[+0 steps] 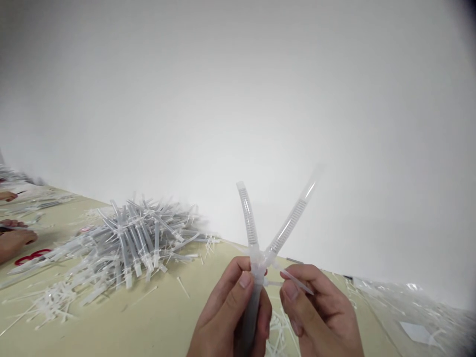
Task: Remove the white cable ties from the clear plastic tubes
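My left hand (225, 310) is closed around the stem of a Y-shaped clear plastic tube assembly (257, 260), just below its joint. Two ribbed-looking branches rise from the joint, one nearly upright and the other slanting up to the right. White cable ties circle the tubes near the joint. The loose tail of one cable tie (297, 281) points down to the right, pinched between the thumb and fingers of my right hand (322, 310). A second tie's tail sticks out just below it. The lower end of the stem is hidden by my left hand.
A large pile of tube assemblies (137, 233) lies to the left, with loose white cable ties (55, 302) in front. Red-handled scissors (32, 256) and another person's hands (17, 240) are at far left. A clear plastic bag (412, 307) lies right; a white wall stands behind.
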`<act>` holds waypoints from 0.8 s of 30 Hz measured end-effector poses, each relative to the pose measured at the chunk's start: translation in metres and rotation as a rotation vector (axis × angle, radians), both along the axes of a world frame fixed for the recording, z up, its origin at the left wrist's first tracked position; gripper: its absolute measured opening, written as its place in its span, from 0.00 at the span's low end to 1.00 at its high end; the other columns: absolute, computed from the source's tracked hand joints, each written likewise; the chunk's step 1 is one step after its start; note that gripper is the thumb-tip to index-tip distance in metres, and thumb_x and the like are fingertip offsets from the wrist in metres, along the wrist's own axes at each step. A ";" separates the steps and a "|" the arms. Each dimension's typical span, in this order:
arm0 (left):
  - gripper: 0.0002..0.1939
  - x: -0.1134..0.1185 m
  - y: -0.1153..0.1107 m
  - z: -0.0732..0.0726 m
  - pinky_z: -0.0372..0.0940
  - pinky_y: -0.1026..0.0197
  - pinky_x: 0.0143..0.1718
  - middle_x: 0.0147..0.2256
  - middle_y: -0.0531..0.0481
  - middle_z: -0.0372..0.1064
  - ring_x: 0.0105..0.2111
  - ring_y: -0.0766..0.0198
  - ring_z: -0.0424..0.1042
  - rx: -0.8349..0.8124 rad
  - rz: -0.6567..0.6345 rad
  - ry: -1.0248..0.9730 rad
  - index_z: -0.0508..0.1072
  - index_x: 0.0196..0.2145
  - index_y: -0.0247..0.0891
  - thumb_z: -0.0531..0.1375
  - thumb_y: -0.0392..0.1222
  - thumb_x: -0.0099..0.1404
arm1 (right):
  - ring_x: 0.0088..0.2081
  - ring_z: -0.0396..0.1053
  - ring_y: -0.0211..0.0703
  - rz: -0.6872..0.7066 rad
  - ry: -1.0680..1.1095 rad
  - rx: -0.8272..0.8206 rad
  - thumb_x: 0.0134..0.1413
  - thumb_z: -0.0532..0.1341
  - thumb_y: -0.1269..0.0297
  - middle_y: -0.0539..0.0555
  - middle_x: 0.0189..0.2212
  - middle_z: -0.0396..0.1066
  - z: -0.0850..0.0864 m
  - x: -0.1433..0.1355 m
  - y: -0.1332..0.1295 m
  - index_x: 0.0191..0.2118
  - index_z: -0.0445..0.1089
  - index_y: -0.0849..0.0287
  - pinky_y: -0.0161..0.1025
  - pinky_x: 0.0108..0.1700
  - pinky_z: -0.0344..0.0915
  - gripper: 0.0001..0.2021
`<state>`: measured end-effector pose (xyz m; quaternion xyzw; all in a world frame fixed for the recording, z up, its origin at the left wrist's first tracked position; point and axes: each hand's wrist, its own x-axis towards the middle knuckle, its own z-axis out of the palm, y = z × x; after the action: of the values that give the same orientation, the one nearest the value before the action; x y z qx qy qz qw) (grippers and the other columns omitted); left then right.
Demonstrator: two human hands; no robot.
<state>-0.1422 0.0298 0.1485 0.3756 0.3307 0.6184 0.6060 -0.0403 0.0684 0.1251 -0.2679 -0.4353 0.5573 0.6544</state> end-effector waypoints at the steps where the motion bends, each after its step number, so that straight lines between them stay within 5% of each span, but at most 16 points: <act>1: 0.15 -0.001 -0.001 0.001 0.42 0.74 0.13 0.17 0.59 0.58 0.13 0.77 0.46 -0.005 0.023 0.024 0.64 0.37 0.44 0.58 0.56 0.59 | 0.19 0.45 0.32 0.004 -0.008 -0.003 0.36 0.69 0.49 0.44 0.14 0.50 0.000 0.000 -0.001 0.27 0.73 0.57 0.34 0.22 0.41 0.17; 6: 0.16 -0.004 0.003 -0.002 0.40 0.73 0.12 0.18 0.60 0.57 0.12 0.78 0.44 0.050 0.080 0.122 0.64 0.38 0.43 0.60 0.53 0.58 | 0.19 0.47 0.32 -0.001 -0.035 0.027 0.39 0.68 0.49 0.44 0.14 0.50 0.002 0.003 -0.002 0.29 0.74 0.59 0.35 0.23 0.42 0.17; 13: 0.10 -0.004 0.009 -0.002 0.46 0.70 0.17 0.23 0.56 0.62 0.16 0.76 0.53 0.186 0.174 0.339 0.65 0.36 0.38 0.55 0.48 0.63 | 0.17 0.47 0.30 -0.065 -0.169 0.028 0.40 0.67 0.50 0.44 0.14 0.52 0.005 0.006 -0.004 0.27 0.73 0.59 0.33 0.21 0.41 0.16; 19: 0.10 -0.002 0.010 -0.001 0.43 0.68 0.18 0.22 0.56 0.61 0.16 0.75 0.49 0.165 0.167 0.210 0.66 0.36 0.38 0.55 0.48 0.63 | 0.16 0.44 0.29 -0.052 -0.202 0.021 0.39 0.67 0.50 0.43 0.13 0.51 0.007 0.001 -0.006 0.33 0.74 0.61 0.33 0.18 0.36 0.19; 24: 0.15 -0.001 0.008 -0.001 0.43 0.67 0.19 0.22 0.53 0.64 0.17 0.74 0.52 0.132 0.140 0.105 0.68 0.39 0.38 0.57 0.51 0.61 | 0.16 0.43 0.28 0.024 -0.115 -0.007 0.40 0.67 0.51 0.47 0.14 0.60 0.007 -0.002 -0.005 0.29 0.74 0.62 0.33 0.18 0.34 0.17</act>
<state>-0.1435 0.0380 0.1476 0.4227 0.3461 0.6589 0.5171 -0.0426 0.0636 0.1324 -0.2965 -0.4735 0.5502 0.6206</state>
